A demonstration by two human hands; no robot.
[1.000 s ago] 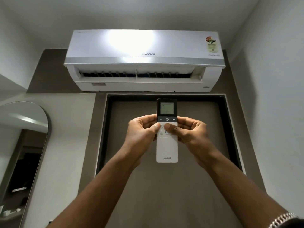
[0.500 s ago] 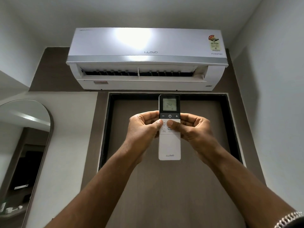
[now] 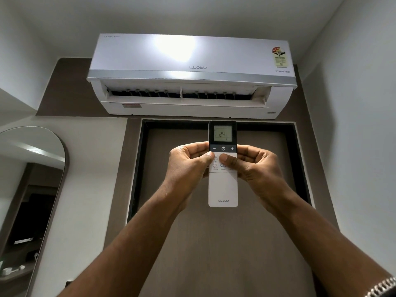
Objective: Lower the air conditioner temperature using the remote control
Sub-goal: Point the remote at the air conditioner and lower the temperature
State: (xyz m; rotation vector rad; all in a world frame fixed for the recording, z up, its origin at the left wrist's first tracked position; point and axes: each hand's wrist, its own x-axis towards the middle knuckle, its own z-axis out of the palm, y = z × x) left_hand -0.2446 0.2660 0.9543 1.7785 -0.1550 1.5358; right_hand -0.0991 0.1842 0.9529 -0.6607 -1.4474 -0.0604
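A white remote control (image 3: pixel 222 187) with a black top is held upright at arm's length in front of me. Its screen reads 24, and a minus, a power and a plus button sit just below the screen. My left hand (image 3: pixel 188 168) grips its left edge and my right hand (image 3: pixel 255 166) grips its right edge. Both thumbs rest on the white part just under the black button row. The white wall-mounted air conditioner (image 3: pixel 192 76) hangs above, its front flap open.
A brown door (image 3: pixel 225 243) in a dark frame stands behind the remote, under the air conditioner. An arched mirror (image 3: pixel 30 200) hangs on the left wall. A plain white wall closes the right side.
The remote's screen went from dim to a lit 24. Both hands and the remote stayed together, with my view tilting slightly.
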